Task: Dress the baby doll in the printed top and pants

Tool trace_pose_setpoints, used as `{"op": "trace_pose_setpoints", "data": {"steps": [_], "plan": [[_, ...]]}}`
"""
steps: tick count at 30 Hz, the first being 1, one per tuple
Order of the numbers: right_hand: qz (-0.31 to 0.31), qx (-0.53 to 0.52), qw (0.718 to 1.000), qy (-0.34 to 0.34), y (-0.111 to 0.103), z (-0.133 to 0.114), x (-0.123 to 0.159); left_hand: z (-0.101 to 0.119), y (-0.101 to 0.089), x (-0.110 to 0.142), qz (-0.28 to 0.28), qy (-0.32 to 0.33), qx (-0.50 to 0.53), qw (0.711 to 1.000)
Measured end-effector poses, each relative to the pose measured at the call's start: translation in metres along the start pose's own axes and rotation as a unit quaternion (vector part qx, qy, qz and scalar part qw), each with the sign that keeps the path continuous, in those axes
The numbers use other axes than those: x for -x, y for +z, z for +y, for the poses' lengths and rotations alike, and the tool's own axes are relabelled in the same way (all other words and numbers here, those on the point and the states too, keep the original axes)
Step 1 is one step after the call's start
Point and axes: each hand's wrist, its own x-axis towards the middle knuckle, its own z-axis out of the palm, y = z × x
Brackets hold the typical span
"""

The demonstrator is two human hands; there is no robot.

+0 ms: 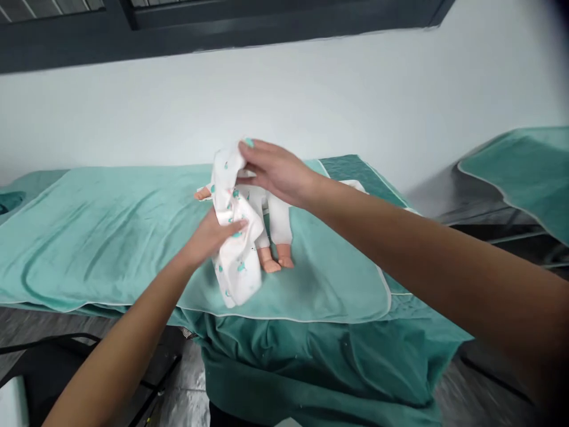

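Held up between my two hands is a white baby garment [240,267] with small green prints; its exact cut is hidden by folds. The fingers of my left hand [213,234] are closed around its middle, thumb on the front. Higher up, my right hand [273,172] pinches its upper edge. Behind the cloth and my right hand lies a baby doll [279,222] in white clothes. Its bare feet point toward me and one small hand shows at the left. The doll's head and most of its trunk are hidden.
The doll lies on a light green cloth [338,290] over a bed with darker green covers [355,362]. A white wall [311,95] stands behind. At the right is another green-covered surface [528,172]. A black chair-like object [53,367] is at lower left.
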Motion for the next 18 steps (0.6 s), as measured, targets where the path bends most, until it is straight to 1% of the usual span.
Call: {"op": "trace_pose_setpoints", "data": {"steps": [1, 2, 3, 4, 5, 6, 7, 8, 9, 10, 11, 12, 13, 15, 16, 17, 18], "plan": [[0.035, -0.002, 0.999, -0.007, -0.003, 0.003, -0.007, -0.008, 0.003, 0.008, -0.02, -0.036, -0.008, 0.999], [0.07, 0.001, 0.998, -0.007, -0.008, 0.006, -0.013, -0.014, 0.004, 0.014, -0.01, -0.045, -0.022, 0.999], [0.102, 0.01, 0.995, 0.003, -0.013, 0.01, -0.018, -0.016, 0.003, 0.019, 0.027, -0.025, -0.046, 0.998], [0.129, 0.029, 0.991, 0.03, -0.018, 0.014, -0.022, -0.014, 0.001, 0.022, 0.081, 0.013, -0.071, 0.994], [0.133, 0.065, 0.986, 0.074, -0.022, 0.02, -0.024, -0.01, -0.003, 0.023, 0.139, 0.059, -0.093, 0.984], [0.113, 0.112, 0.979, 0.13, -0.025, 0.027, -0.024, -0.003, -0.007, 0.023, 0.187, 0.096, -0.107, 0.972], [0.072, 0.159, 0.966, 0.191, -0.028, 0.033, -0.024, 0.005, -0.011, 0.02, 0.222, 0.11, -0.112, 0.962], [0.009, 0.206, 0.946, 0.249, -0.03, 0.039, -0.024, 0.012, -0.016, 0.017, 0.243, 0.098, -0.11, 0.959], [-0.058, 0.251, 0.922, 0.29, -0.032, 0.045, -0.024, 0.017, -0.019, 0.012, 0.256, 0.062, -0.107, 0.959], [-0.11, 0.293, 0.899, 0.305, -0.035, 0.051, -0.025, 0.019, -0.021, 0.007, 0.261, 0.013, -0.105, 0.959], [-0.129, 0.335, 0.885, 0.295, -0.038, 0.056, -0.027, 0.017, -0.022, 0.001, 0.257, -0.039, -0.106, 0.96], [-0.113, 0.381, 0.878, 0.265, -0.043, 0.061, -0.031, 0.011, -0.02, -0.005, 0.245, -0.087, -0.111, 0.959], [-0.07, 0.432, 0.872, 0.221, -0.048, 0.066, -0.036, 0.001, -0.017, -0.011, 0.226, -0.124, -0.118, 0.959], [0.064, 0.5, 0.855, 0.122, -0.064, 0.08, -0.051, -0.023, -0.004, -0.021, 0.17, -0.159, -0.125, 0.964], [0.123, 0.517, 0.842, 0.089, -0.073, 0.087, -0.059, -0.034, 0.005, -0.026, 0.16, -0.145, -0.127, 0.968], [0.167, 0.526, 0.831, 0.073, -0.082, 0.096, -0.068, -0.043, 0.014, -0.03, 0.143, -0.121, -0.115, 0.975], [0.195, 0.53, 0.822, 0.075, -0.091, 0.104, -0.076, -0.049, 0.024, -0.034, 0.125, -0.123, -0.082, 0.981]]}}
